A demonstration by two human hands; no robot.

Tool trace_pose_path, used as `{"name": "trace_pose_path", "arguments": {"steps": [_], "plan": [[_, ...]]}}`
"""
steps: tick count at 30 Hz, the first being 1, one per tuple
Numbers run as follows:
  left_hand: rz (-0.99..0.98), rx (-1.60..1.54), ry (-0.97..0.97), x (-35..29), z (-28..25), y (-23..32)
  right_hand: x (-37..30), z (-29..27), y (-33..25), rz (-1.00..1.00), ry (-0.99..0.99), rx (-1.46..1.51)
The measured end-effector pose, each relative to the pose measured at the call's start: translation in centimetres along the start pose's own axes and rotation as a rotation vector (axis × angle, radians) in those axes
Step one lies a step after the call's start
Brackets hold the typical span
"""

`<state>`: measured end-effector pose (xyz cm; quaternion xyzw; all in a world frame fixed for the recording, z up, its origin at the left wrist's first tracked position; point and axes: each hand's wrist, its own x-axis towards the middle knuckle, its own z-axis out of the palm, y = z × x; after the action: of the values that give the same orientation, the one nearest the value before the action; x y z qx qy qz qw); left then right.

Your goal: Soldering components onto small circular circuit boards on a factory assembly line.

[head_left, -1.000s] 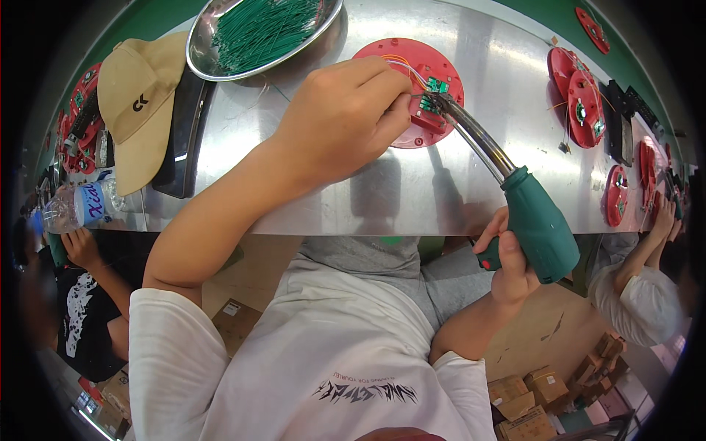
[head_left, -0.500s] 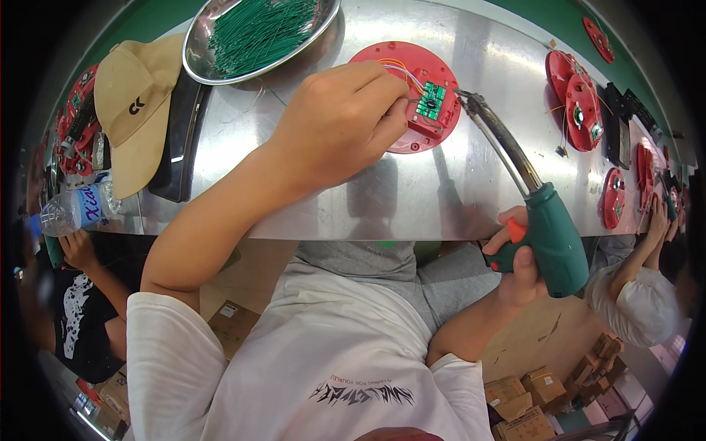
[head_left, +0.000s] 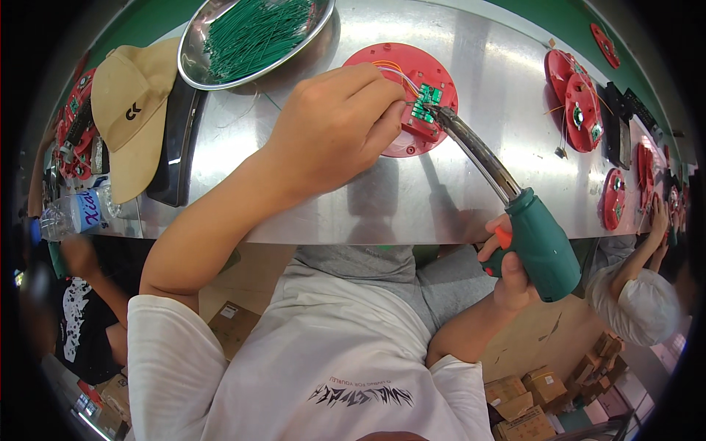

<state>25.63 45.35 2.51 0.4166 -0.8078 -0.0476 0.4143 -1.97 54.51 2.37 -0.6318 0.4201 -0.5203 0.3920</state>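
Note:
In front of me a round red plastic housing (head_left: 437, 70) lies on the metal table, with a small green circuit board (head_left: 429, 95) and thin coloured wires (head_left: 397, 68) on it. My left hand (head_left: 342, 121) is closed in a pinch at the board's left side. A thin dark wire end (head_left: 409, 104) shows at its fingertips; the rest is mostly hidden by the hand. My right hand (head_left: 513, 287) grips a green soldering gun (head_left: 546, 250) with a red trigger. Its tip is at the board's lower right part, close to the wire end; whether they touch, I cannot tell.
A steel bowl (head_left: 193, 66) of green wires (head_left: 257, 37) stands at the back left. Beside it are a tan cap (head_left: 129, 110), a flat black device (head_left: 176, 162) and a plastic bottle (head_left: 84, 211). More red housings (head_left: 581, 103) lie right. Co-workers sit on both sides.
The soldering gun has moved left, bringing its tip from beside the red housing onto the board. My left hand keeps its pinch, and the housing has shifted slightly left in view.

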Motion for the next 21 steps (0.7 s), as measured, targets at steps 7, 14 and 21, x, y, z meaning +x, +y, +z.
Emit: {"name": "trace_pose_path", "arguments": {"steps": [7, 14, 21], "plan": [[0.004, -0.013, 0.014, -0.03, 0.2, -0.08, 0.1, -0.14, -0.02, 0.008, 0.02, 0.028], [0.005, -0.018, 0.047, 0.01, 0.62, -0.07, 0.43, 0.12, -0.36, 0.0, 0.099, 0.063], [0.006, -0.025, 0.005, -0.03, 0.29, 0.17, 0.08, 0.07, -0.59, 0.04, 0.048, 0.007]]}}
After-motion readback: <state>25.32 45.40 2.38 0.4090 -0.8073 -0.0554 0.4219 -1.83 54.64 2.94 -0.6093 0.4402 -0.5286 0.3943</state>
